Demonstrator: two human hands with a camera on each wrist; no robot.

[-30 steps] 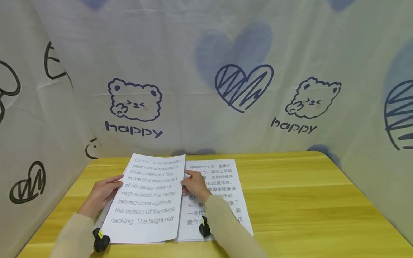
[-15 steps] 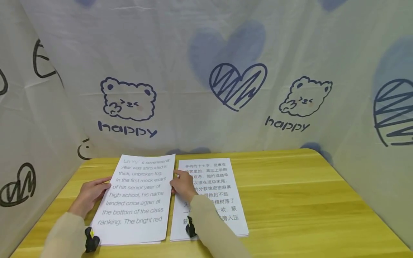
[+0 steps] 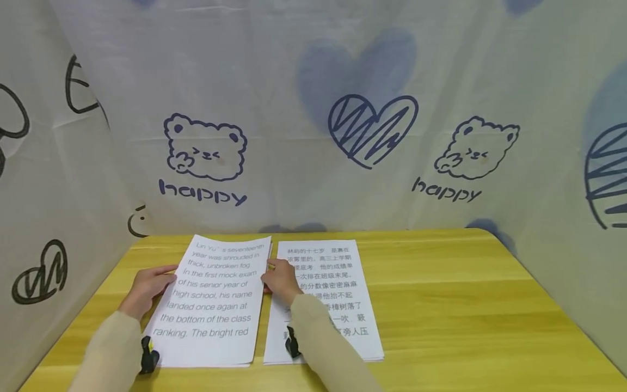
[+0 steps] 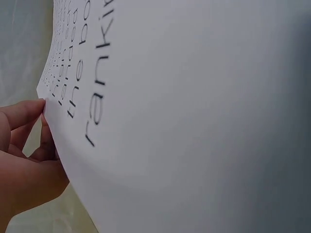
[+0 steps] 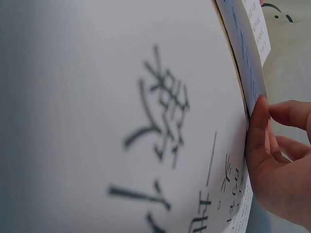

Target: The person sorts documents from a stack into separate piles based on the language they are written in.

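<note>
A stack of white paper sheets printed in English (image 3: 210,305) lies at the left of the yellow table, its right edge slightly raised. My left hand (image 3: 148,287) grips its left edge, fingertips right at the margin in the left wrist view. On the opposite edge, my right hand (image 3: 282,280) pinches the English sheets between thumb and fingers; the right wrist view shows the sheet edge rising from that pinch (image 5: 262,104). Beside it lie sheets printed in Chinese (image 3: 333,272), partly hidden under my right hand and sleeve. A narrow gap separates the two stacks.
The wood-grain table (image 3: 441,305) extends to the right of the papers. A pale cloth (image 3: 294,179) with bear and heart drawings hangs behind and along both sides. A black strap piece (image 3: 149,354) sits at my left cuff.
The English sheets have shifted left with both hands on their edges, off the Chinese sheets they overlapped. A gap now shows between the stacks, and more Chinese text is uncovered.
</note>
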